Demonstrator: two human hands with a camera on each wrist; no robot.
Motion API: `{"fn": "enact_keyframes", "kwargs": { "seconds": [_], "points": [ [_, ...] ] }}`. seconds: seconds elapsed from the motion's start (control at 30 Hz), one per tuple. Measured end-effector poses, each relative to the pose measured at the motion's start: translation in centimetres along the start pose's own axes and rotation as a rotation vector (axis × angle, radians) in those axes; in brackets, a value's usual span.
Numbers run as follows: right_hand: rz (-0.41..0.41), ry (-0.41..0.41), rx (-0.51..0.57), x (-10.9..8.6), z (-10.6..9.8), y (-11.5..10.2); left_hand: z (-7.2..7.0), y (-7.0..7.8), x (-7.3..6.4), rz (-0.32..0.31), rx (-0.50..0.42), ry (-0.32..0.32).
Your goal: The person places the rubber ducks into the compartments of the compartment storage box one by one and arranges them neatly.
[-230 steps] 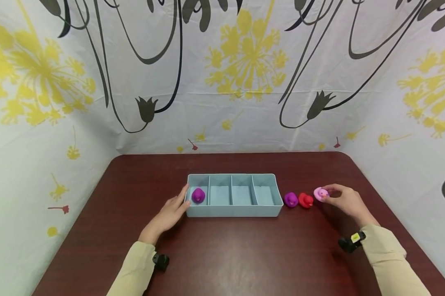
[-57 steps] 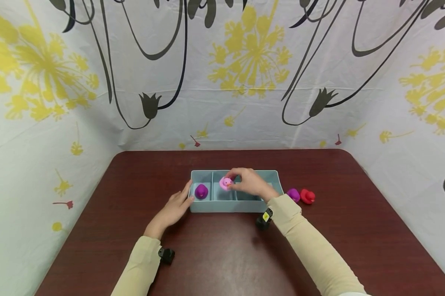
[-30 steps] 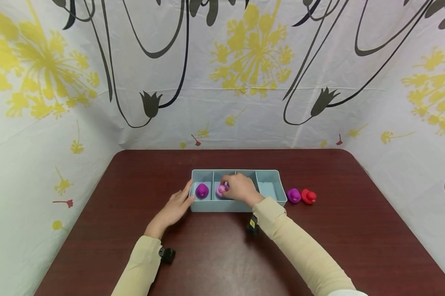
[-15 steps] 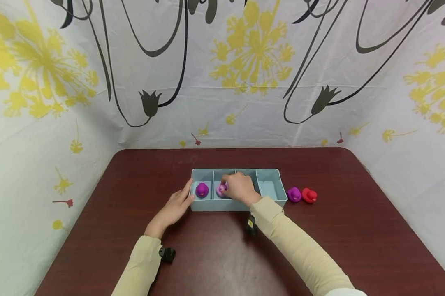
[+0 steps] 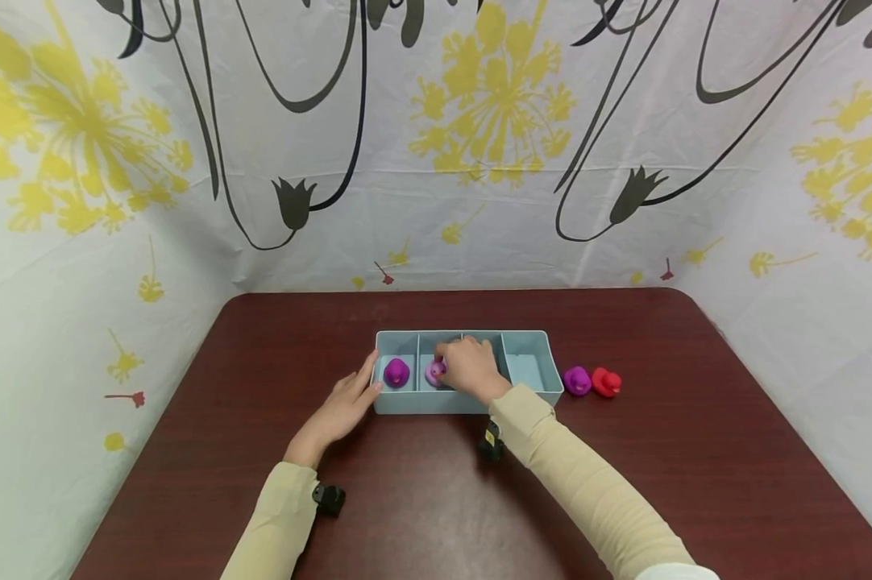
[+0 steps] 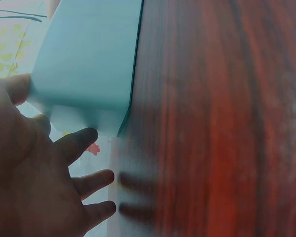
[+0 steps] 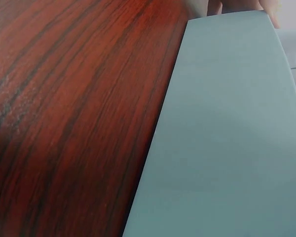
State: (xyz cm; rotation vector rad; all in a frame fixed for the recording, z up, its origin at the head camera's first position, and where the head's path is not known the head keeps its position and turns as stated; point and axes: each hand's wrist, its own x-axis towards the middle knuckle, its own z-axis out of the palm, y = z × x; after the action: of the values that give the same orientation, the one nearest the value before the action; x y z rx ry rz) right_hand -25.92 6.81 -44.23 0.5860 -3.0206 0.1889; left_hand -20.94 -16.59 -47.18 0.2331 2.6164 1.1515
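Observation:
A pale blue tray with a row of compartments stands on the table. In its second compartment from the left sits a pink rubber duck, pinched by the fingers of my right hand, which partly hide it. My left hand rests against the tray's left end with fingers extended. In the left wrist view, the thumb and fingers of that hand touch the tray's corner and end wall. A purple rubber duck sits in the leftmost compartment. The right wrist view shows the tray's front wall.
Just right of the tray, another purple duck and a red duck stand side by side on the dark wooden table. A patterned cloth hangs behind and at both sides.
My right hand has carried the pink duck left from beside the red duck, over the tray and down into the second compartment. Over the last half second both hands stay nearly still.

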Motion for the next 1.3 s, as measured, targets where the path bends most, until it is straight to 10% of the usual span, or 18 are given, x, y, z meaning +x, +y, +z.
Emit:
{"fn": "enact_keyframes", "kwargs": {
  "seconds": [1.13, 1.3],
  "points": [
    [-0.045, -0.027, 0.154, -0.4, -1.8, 1.0, -0.1, 0.1, 0.1, 0.004, 0.003, -0.013],
    [-0.07, 0.063, 0.186, -0.4, -2.2, 1.4, -0.1, 0.0, 0.2, 0.011, 0.005, -0.015]
  ]
}}
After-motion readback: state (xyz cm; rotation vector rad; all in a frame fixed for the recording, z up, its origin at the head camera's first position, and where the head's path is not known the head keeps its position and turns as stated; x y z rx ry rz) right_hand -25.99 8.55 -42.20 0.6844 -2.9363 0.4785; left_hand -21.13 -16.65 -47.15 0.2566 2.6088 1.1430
